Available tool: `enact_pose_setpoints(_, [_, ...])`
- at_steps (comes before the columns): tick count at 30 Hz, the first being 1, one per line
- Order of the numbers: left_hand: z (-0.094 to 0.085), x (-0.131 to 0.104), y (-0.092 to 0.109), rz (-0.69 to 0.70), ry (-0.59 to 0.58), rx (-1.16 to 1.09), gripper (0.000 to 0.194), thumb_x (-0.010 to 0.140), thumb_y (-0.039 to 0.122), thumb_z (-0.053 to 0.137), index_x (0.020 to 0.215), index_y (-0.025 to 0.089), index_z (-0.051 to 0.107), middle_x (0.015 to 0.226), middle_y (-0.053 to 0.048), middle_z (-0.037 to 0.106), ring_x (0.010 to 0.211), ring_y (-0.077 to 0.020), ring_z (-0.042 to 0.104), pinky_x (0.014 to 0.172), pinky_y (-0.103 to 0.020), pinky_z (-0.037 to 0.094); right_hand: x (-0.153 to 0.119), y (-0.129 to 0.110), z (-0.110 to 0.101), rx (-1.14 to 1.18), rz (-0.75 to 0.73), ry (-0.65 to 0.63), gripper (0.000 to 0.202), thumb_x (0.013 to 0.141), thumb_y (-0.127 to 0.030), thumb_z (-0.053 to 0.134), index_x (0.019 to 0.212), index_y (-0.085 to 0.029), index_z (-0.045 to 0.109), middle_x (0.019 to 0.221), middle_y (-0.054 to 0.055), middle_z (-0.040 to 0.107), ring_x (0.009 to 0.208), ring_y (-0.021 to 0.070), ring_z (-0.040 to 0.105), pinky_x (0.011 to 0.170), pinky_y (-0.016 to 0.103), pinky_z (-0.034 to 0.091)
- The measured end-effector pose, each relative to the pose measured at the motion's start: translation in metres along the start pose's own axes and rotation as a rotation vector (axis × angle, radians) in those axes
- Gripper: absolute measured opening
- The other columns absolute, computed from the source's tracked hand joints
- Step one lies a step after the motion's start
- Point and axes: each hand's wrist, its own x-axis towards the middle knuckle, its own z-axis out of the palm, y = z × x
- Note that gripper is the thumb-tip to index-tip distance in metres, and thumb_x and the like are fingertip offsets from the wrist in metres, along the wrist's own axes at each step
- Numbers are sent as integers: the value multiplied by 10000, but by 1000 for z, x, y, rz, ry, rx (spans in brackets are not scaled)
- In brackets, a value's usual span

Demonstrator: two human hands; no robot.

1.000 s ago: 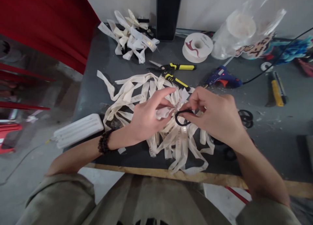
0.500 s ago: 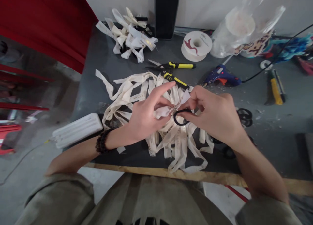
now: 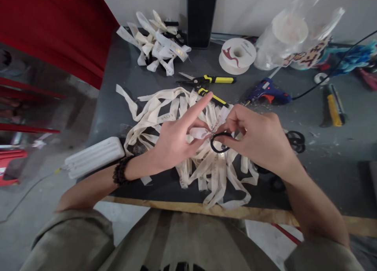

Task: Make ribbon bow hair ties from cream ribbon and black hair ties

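Between my two hands is a black hair tie [image 3: 216, 148] with a short white ribbon [image 3: 199, 133] at its upper side. My left hand [image 3: 174, 143] pinches the ribbon's left part between thumb and fingers, its index finger stretched out. My right hand [image 3: 255, 135] pinches the hair tie and the ribbon's right end; its fingertips partly hide the join. Beneath both hands spreads a loose heap of cream printed ribbon [image 3: 216, 180]. Just beyond them lie yellow-and-black snips [image 3: 219, 79].
Finished-looking ribbon bows [image 3: 159, 43] are piled at the back left. A ribbon spool [image 3: 237, 55], a blue glue gun [image 3: 269, 92] with a cable, and a yellow cutter [image 3: 335, 108] lie to the right. More black hair ties [image 3: 295, 141] sit beside my right hand. A white power strip [image 3: 94, 157] is at left.
My fingers have shifted slightly on the ribbon, and its upright right end is now mostly covered by my right hand. My left index finger points a little higher.
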Motion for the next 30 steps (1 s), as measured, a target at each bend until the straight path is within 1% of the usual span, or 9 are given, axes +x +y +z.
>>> enact_pose_setpoints(3, [-1, 2, 0, -14, 12, -3, 808, 1002, 384, 797, 1717, 333, 423, 1061, -25, 861, 930, -234, 830, 866, -339, 698, 0, -1, 0, 3, 9, -4, 395, 781, -135, 817, 807, -274, 449, 687, -67, 668, 578, 156, 625, 615, 314, 398])
enact_pose_setpoints(8, [0, 4, -3, -11, 3, -74, 810, 1023, 395, 772, 1738, 320, 398, 1049, -32, 864, 928, -241, 825, 890, -380, 713, 1, 1, 1, 87, -2, 7, 436, 764, -132, 836, 805, -271, 424, 677, -84, 663, 553, 137, 599, 605, 300, 390])
enact_pose_setpoints(13, [-3, 5, 0, -62, -8, -169, 820, 1015, 424, 783, 1736, 333, 403, 1037, -35, 851, 983, -254, 821, 924, -390, 703, 2, 4, 3, 164, 7, -9, 416, 773, -165, 837, 813, -267, 435, 703, -65, 700, 580, 157, 648, 625, 308, 411])
enact_pose_setpoints(17, [-6, 6, -1, -170, -29, -330, 958, 948, 465, 858, 1755, 362, 354, 1114, -50, 832, 1067, -297, 805, 927, -415, 687, 2, 6, 4, 254, 31, -7, 407, 803, -189, 824, 808, -267, 424, 714, -47, 695, 742, 219, 776, 644, 301, 436])
enact_pose_setpoints(20, [-4, 8, -7, -272, -34, -478, 1015, 898, 444, 908, 1749, 370, 359, 1191, -54, 808, 1087, -302, 798, 960, -439, 673, 1, 6, 3, 300, 48, 23, 403, 828, -208, 823, 821, -270, 426, 704, -41, 672, 835, 247, 815, 625, 294, 427])
enact_pose_setpoints(23, [1, 12, -11, -412, -54, -643, 863, 885, 376, 920, 1649, 334, 522, 1199, -45, 803, 1070, -260, 801, 982, -407, 664, 1, 6, 3, 303, 64, 45, 404, 841, -234, 843, 833, -271, 441, 782, -20, 736, 765, 220, 781, 614, 311, 435])
enact_pose_setpoints(26, [5, 15, -11, -538, -102, -756, 647, 879, 345, 919, 1469, 233, 679, 1095, -49, 827, 1041, -232, 802, 936, -348, 663, 0, 7, 3, 301, 78, 67, 419, 843, -238, 858, 834, -273, 440, 857, -3, 786, 712, 196, 739, 613, 327, 453])
enact_pose_setpoints(28, [5, 16, -11, -583, -101, -765, 653, 868, 351, 929, 1452, 201, 680, 1017, -49, 834, 999, -228, 807, 892, -335, 662, 1, 8, 4, 293, 76, 74, 419, 844, -235, 862, 834, -273, 445, 852, -6, 786, 691, 188, 723, 612, 332, 457])
enact_pose_setpoints(30, [5, 15, -11, -585, -73, -768, 761, 868, 344, 930, 1544, 221, 603, 1027, -42, 841, 993, -228, 814, 882, -341, 664, 1, 9, 6, 275, 61, 80, 402, 840, -225, 866, 840, -272, 467, 825, -18, 773, 664, 178, 705, 609, 332, 456])
